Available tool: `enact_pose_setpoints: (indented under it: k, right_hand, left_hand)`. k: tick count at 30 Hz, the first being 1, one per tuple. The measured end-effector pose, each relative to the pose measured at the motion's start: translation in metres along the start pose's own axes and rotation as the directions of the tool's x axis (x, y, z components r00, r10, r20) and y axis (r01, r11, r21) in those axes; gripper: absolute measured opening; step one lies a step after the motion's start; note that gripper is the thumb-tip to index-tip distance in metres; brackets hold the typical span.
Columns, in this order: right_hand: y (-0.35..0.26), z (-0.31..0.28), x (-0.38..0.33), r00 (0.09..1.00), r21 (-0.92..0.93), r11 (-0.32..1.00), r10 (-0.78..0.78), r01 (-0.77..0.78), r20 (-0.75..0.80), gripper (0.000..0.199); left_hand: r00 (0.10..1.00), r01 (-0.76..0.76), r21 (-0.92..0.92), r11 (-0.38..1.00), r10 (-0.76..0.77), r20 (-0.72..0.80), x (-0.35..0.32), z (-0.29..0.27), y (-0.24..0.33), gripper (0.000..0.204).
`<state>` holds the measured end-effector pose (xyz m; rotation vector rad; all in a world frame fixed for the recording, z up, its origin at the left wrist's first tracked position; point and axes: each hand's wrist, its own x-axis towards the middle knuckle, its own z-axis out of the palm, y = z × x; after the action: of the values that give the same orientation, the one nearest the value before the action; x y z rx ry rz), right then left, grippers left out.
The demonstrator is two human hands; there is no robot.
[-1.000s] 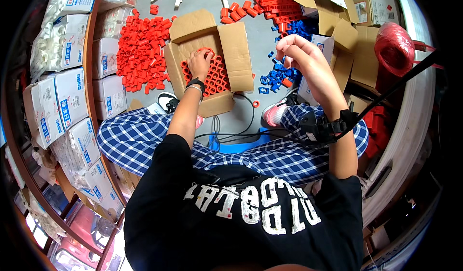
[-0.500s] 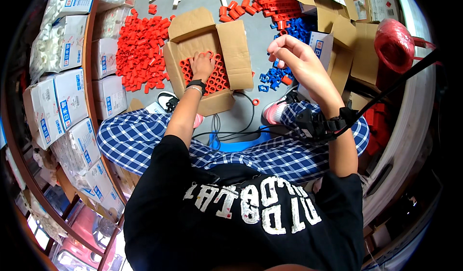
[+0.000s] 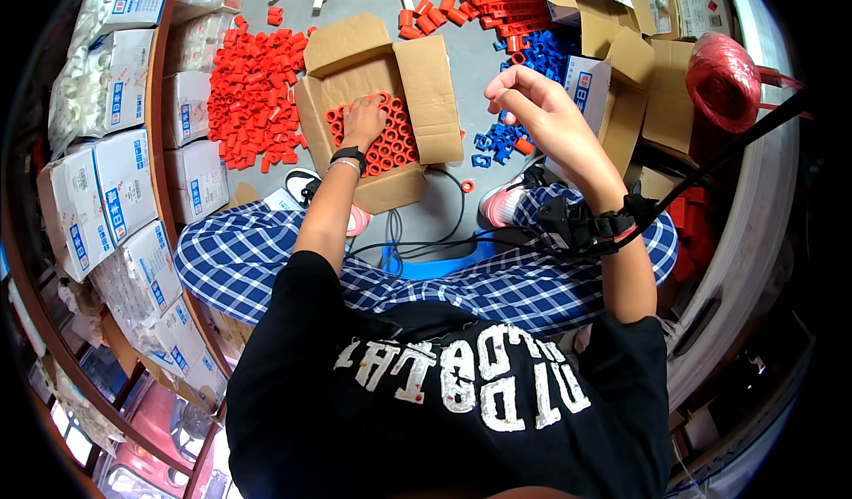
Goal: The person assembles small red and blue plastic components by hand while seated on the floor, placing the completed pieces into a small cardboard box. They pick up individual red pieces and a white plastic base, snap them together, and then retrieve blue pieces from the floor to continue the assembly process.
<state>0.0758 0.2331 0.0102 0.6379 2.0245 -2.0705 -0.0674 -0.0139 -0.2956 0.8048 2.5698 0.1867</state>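
Now, left hand: on red plastic rings, upper centre; can't tell grip
Right hand: upper centre-right, grip apart

head-worn fisheye — left of pair — faces down, shirt near, floor farther off

Red pipe pieces lie under the left fingers, inside a brown box; left of those fingers, a red heap. Near the right fingers, blue clips. Bodyward of both, blue-and-white checked trousers, a black shirt with white lettering.
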Motion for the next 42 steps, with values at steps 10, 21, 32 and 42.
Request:
enact_pose_setpoints:
  k: [10, 21, 32, 42]
  right_hand:
    - [0.003, -0.001, 0.001, 1.0, -0.013, 1.0, 0.003, -0.003, -0.01, 0.016]
    - [0.039, -0.01, 0.02, 0.995, -0.103, 0.991, 0.086, -0.09, -0.044, 0.018]
    - [0.204, 0.037, 0.082, 0.941, -0.519, 0.786, 0.258, -0.336, -0.219, 0.06]
    - [0.163, 0.151, 0.064, 0.878, -0.651, 0.754, -0.364, 0.082, -0.311, 0.061]
  left_hand:
    - [0.917, -0.212, -0.427, 0.879, 0.029, -0.397, 0.0, -0.013, -0.018, 0.021]
    - [0.953, -0.255, -0.258, 0.932, 0.196, -0.232, 0.021, -0.007, -0.013, 0.034]
    - [0.905, -0.349, -0.09, 0.933, 0.311, -0.289, 0.007, -0.013, 0.008, 0.032]
    - [0.907, -0.23, -0.59, 0.774, -0.049, -0.418, 0.009, -0.064, 0.032, 0.031]
